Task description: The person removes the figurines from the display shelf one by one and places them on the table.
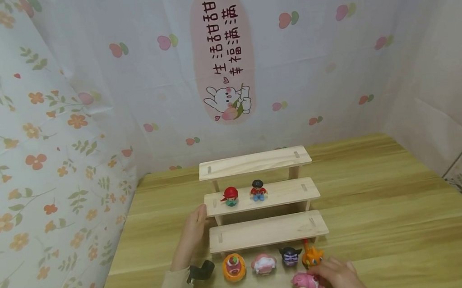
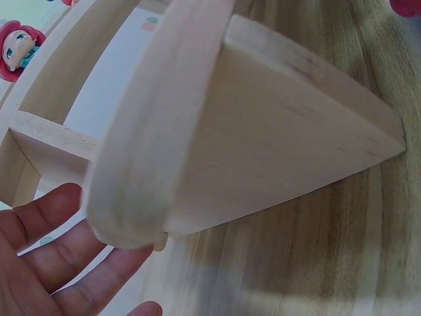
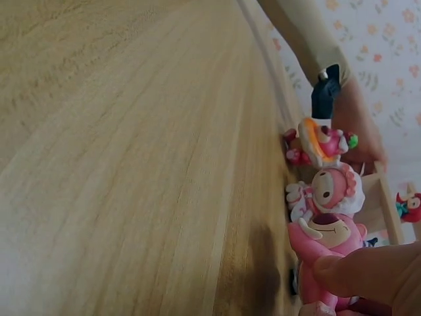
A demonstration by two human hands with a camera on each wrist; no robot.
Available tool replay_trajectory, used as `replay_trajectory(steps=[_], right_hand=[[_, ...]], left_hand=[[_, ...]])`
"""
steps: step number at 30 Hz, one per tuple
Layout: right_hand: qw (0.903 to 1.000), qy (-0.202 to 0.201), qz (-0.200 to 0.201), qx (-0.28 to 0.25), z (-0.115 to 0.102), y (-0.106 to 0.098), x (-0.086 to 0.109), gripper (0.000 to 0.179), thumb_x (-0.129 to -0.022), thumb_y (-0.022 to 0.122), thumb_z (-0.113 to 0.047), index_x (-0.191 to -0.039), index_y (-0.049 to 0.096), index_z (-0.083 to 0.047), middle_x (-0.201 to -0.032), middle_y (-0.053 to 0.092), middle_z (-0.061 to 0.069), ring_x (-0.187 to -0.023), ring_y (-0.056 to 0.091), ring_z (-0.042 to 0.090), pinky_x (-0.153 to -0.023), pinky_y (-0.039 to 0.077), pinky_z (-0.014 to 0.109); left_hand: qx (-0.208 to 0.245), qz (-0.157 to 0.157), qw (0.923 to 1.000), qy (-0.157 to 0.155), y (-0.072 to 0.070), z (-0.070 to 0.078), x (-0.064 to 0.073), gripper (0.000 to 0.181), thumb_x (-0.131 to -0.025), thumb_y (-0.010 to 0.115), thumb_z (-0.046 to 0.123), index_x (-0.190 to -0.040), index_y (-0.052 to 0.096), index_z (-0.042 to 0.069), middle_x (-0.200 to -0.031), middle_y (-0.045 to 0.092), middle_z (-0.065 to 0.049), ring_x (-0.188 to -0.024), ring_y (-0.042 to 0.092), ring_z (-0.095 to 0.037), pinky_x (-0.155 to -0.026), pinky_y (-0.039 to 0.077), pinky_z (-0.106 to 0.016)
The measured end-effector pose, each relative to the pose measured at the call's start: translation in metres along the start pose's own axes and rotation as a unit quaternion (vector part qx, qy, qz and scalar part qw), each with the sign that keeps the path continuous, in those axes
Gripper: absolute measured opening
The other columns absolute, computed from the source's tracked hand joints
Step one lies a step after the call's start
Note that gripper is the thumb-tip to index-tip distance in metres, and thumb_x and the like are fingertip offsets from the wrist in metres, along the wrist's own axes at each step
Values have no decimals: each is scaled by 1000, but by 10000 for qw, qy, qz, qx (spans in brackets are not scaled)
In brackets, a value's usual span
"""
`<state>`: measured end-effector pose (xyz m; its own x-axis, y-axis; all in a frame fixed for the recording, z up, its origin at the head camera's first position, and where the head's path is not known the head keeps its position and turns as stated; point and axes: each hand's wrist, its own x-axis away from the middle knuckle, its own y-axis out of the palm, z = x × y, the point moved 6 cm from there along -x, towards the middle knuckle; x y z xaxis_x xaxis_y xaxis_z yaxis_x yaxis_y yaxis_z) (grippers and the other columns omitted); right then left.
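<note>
A three-tier wooden display shelf (image 1: pixel 268 231) stands on the table. My left hand (image 1: pixel 195 221) is at the left end of its middle tier; in the left wrist view its extended fingers (image 2: pixel 72 257) touch the rounded board end. My right hand (image 1: pixel 339 280) pinches a pink bear figurine (image 1: pixel 306 284) in front of the shelf, the thumb across its body in the right wrist view. On the middle tier sit a red-haired figurine (image 1: pixel 230 196) and a black-capped figurine (image 1: pixel 258 190).
Before the bottom tier stand an orange round figurine (image 1: pixel 234 267), a pink-and-white figurine (image 1: pixel 263 264), a purple-and-black figurine (image 1: pixel 290 256) and an orange spiky figurine (image 1: pixel 313 256). A black wrist device (image 1: pixel 202 270) is on the left wrist. Patterned cloth (image 1: pixel 148 78) hangs behind the table.
</note>
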<state>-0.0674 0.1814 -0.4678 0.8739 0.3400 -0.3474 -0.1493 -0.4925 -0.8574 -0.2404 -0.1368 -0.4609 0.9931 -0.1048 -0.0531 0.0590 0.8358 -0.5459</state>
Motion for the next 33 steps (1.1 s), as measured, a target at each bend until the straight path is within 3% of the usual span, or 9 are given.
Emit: replay_trajectory(steps=[5, 17, 26, 33], right_hand=[[10000, 3, 7, 83, 1, 1, 1, 33, -67, 81, -32, -96, 69, -22, -82, 54, -26, -74, 39, -6, -62, 23, 22], [9984, -453, 336, 60, 4, 8, 7, 34, -63, 83, -30, -92, 69, -21, -79, 53, -23, -72, 40, -4, -59, 19, 19], [9984, 442, -336, -111, 9, 18, 12, 42, -64, 81, -42, -98, 66, -25, -92, 61, -18, -80, 44, -3, -61, 21, 22], [9956, 540, -713, -276, 9, 14, 10, 43, -69, 78, -49, -102, 66, -23, -94, 63, -17, -78, 43, -5, -61, 27, 22]], left_hand=[[-1, -52, 10000, -24, 2, 0, 0, 49, -106, 29, 30, -131, 50, -6, -131, 54, -26, -126, 46, -42, -105, 36, -53], [137, -76, 9998, -114, 3, 0, -1, 54, -106, 28, 34, -135, 45, -8, -137, 47, -27, -130, 41, -43, -108, 32, -53], [173, -105, 9997, -149, 4, -2, -1, 53, -106, 28, 32, -134, 46, -8, -137, 48, -26, -130, 42, -42, -108, 32, -53], [106, -71, 9999, -71, 3, -1, -1, 53, -106, 27, 33, -134, 47, -7, -136, 49, -26, -130, 42, -41, -108, 32, -52]])
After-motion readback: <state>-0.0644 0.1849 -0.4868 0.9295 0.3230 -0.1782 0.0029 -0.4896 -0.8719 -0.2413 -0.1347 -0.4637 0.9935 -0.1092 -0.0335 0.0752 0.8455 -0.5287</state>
